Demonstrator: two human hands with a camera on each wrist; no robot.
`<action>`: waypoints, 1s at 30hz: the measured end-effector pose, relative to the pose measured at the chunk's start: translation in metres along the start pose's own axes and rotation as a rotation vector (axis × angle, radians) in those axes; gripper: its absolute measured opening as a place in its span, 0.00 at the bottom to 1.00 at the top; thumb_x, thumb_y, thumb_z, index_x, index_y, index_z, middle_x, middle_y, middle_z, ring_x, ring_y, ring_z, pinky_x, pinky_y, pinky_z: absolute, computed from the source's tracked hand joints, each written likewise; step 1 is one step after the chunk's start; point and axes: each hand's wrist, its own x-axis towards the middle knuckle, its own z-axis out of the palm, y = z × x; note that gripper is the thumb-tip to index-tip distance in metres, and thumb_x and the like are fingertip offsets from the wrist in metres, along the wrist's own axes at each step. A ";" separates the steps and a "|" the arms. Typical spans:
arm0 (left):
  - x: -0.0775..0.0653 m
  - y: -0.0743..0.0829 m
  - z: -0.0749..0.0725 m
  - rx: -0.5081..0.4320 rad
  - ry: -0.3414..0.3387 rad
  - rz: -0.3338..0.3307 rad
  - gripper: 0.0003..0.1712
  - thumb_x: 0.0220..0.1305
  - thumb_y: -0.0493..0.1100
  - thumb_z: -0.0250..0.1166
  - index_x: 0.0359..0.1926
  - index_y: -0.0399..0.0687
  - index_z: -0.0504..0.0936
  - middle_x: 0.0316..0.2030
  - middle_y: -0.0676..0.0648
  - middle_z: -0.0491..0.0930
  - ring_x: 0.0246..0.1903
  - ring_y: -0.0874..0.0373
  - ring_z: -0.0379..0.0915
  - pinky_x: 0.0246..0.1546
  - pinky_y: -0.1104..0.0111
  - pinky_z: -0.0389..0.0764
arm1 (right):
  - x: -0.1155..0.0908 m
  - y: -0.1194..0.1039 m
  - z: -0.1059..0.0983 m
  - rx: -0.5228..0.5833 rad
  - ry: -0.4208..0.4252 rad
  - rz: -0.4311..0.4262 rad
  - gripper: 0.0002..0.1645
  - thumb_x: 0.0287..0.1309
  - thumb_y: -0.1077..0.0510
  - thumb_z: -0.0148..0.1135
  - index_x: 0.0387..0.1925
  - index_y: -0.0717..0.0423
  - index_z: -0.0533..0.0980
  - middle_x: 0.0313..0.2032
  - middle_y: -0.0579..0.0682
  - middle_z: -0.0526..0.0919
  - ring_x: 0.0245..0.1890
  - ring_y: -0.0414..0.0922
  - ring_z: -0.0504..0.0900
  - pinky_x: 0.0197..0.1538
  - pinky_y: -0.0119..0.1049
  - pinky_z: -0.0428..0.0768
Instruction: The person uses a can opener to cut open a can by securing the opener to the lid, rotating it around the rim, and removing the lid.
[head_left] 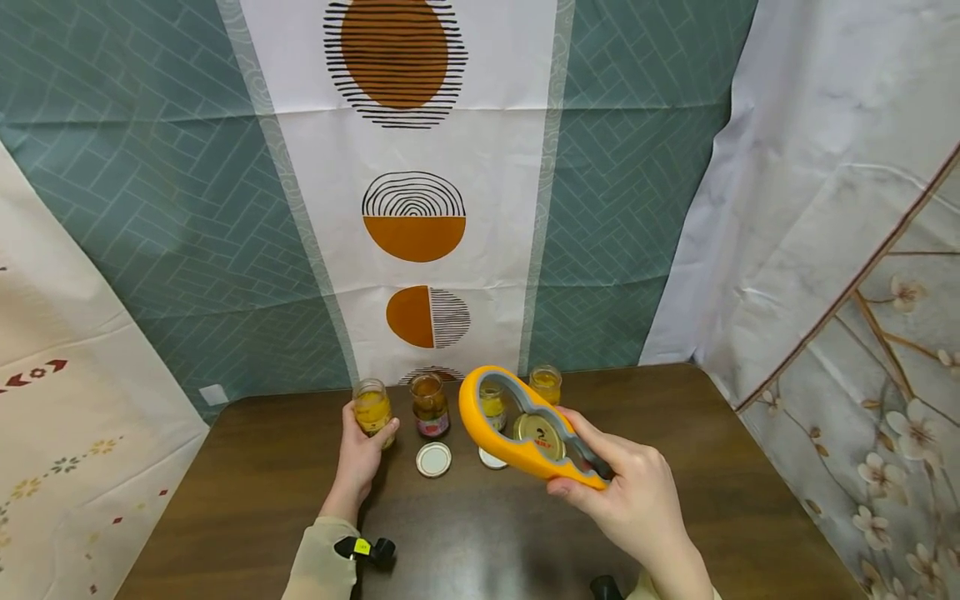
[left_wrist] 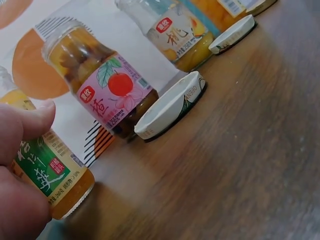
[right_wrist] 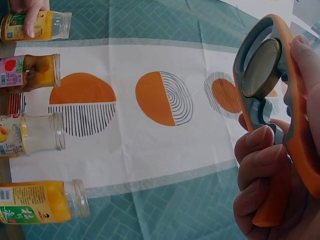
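At the left of the row of jars, my left hand grips an open glass jar of yellow-orange fruit. Its green and yellow label shows below the thumb in the left wrist view. My right hand holds an orange and grey jar opener by its handles, raised in front of the other jars. Inside the opener's grey jaws sits a round gold lid; the right wrist view shows this lid edge-on, held away from any jar.
A dark fruit jar with a pink label, a peach jar and another yellow fruit jar stand open along the brown table's back edge. Two white lids lie in front. Patterned cloth hangs behind.
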 end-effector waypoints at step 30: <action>0.010 -0.005 -0.007 0.123 0.067 0.002 0.47 0.61 0.40 0.71 0.73 0.51 0.52 0.62 0.39 0.65 0.61 0.45 0.61 0.65 0.45 0.61 | 0.000 0.002 0.000 -0.008 -0.020 0.021 0.45 0.38 0.31 0.75 0.61 0.38 0.77 0.34 0.39 0.86 0.24 0.33 0.77 0.24 0.31 0.76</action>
